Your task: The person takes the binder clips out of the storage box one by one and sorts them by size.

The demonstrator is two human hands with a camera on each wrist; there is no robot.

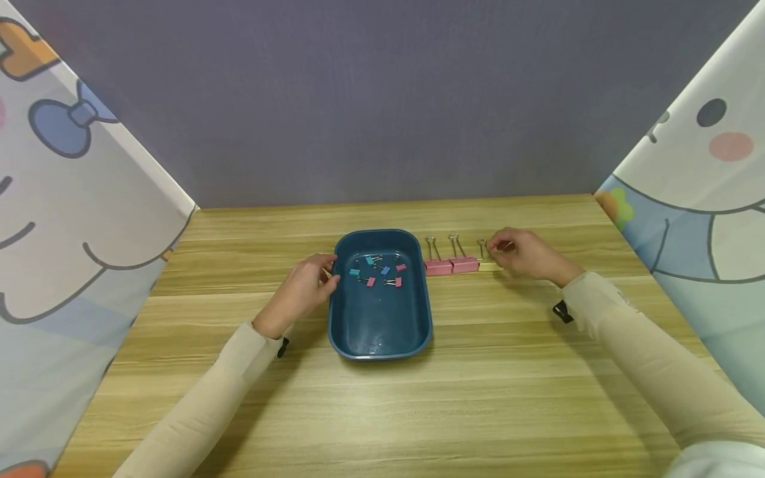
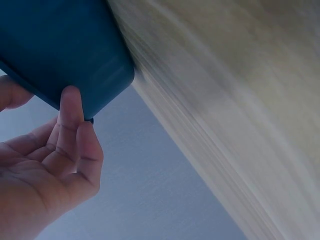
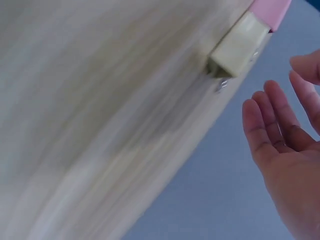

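A dark blue tray (image 1: pixel 382 328) sits mid-table with several small coloured binder clips (image 1: pixel 378 269) at its far end. My left hand (image 1: pixel 301 289) rests against the tray's left rim. In the left wrist view a fingertip (image 2: pixel 70 100) touches the tray's outer wall (image 2: pixel 60 45), and the other fingers are loosely bent. To the right of the tray, two pink binder clips (image 1: pixel 451 266) and a pale yellow clip (image 1: pixel 489 265) stand in a row. My right hand (image 1: pixel 522 255) hovers just right of the yellow clip (image 3: pixel 239 47), with the fingers (image 3: pixel 285 155) straight and holding nothing.
The wooden table (image 1: pixel 382 411) runs to a grey back wall (image 1: pixel 382 99). Cartoon-printed cloth panels close off the left side (image 1: pixel 72 232) and the right side (image 1: pixel 705 199). A pink clip's corner (image 3: pixel 272 10) shows beside the yellow one.
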